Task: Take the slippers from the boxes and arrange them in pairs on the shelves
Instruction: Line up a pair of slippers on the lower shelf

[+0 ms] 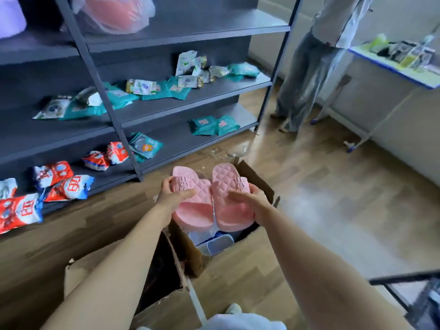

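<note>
Left hand (172, 195) grips the left pink quilted slipper (190, 198); right hand (252, 202) grips the right pink quilted slipper (232, 198). The pair is held side by side, edges touching, above an open cardboard box (256, 177) on the wooden floor (333, 198), near dark shelves (190, 96) bearing packets.

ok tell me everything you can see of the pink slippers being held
The pink slippers are a pair of thick-soled slides, foam or rubber by the look, with quilted straps each bearing a small raised badge. Held side by side, tops up, over the cardboard box; the left hand grips one, the right hand the other.
</note>
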